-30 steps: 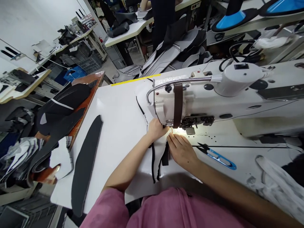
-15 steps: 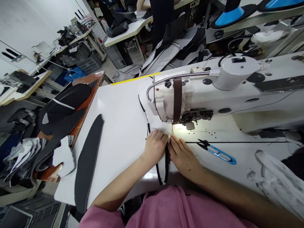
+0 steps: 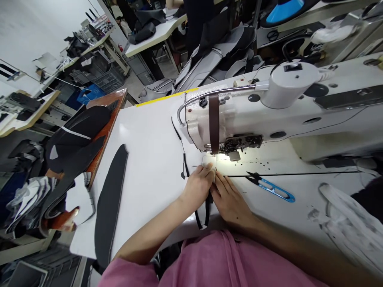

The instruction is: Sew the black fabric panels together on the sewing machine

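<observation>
Below the needle area of a white sewing machine (image 3: 230,119), both of my hands rest close together on the white table. My left hand (image 3: 198,184) has its fingers curled and pressed together over a narrow black strip (image 3: 207,211), which comes out below the hands in a loop. My right hand (image 3: 229,197) lies flat beside it, fingers stretched toward the machine and touching the strip's edge. A small pale piece (image 3: 209,160) shows at my left fingertips. What lies directly under the fingers is hidden.
Blue-handled thread snips (image 3: 273,189) lie right of my hands. A long dark fabric panel (image 3: 110,203) lies on the left of the table. More cut pieces (image 3: 80,131) are piled on a brown side surface. White cloth (image 3: 350,223) lies at the right. A person (image 3: 197,24) stands beyond.
The view has shifted slightly. My left fingers reach a little further toward the machine, and the pale piece shows more clearly. The looped strip end has drawn slightly away from my body.
</observation>
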Demonstrator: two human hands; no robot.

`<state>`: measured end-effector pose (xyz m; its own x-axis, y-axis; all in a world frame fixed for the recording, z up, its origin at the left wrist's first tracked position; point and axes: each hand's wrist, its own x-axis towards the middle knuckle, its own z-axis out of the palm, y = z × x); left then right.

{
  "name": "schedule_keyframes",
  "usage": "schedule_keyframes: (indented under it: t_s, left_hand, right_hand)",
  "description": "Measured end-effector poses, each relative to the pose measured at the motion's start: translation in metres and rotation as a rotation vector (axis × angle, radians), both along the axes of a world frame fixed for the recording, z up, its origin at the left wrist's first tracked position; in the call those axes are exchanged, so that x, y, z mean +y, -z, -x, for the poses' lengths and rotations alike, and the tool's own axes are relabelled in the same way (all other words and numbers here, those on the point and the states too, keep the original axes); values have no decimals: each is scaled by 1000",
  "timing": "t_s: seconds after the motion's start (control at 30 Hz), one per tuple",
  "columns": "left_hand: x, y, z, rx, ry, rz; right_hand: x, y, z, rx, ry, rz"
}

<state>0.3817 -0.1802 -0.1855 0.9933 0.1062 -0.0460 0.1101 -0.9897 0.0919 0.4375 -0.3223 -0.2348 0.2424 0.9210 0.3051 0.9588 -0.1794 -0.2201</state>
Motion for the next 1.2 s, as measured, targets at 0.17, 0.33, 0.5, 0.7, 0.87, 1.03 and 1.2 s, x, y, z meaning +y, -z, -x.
schedule_keyframes:
  t_s: [0.17, 0.33, 0.5, 0.7, 0.87, 1.03, 1.2]
  left_hand:
    - [4, -1, -1, 8, 20, 93]
    - [6, 0, -2, 36, 28, 106]
    - [2, -3, -9, 82, -42, 138]
    - [7, -8, -22, 59, -91, 162]
    - [16, -12, -27, -13, -98, 192]
    - [22, -11, -23, -74, -157, 284]
    - [26, -5, -25, -18, -137, 161]
  right_hand:
    - [1, 3, -2, 1, -19, -1]
    - [2, 3, -2, -10, -22, -3]
    - [3, 3, -2, 18, -22, 34]
    - [7, 1, -17, 81, -31, -6]
    - [12, -3, -30, 142, -74, -39]
    - [14, 0, -34, 139, -71, -30]
    - [14, 2, -36, 131, -81, -24]
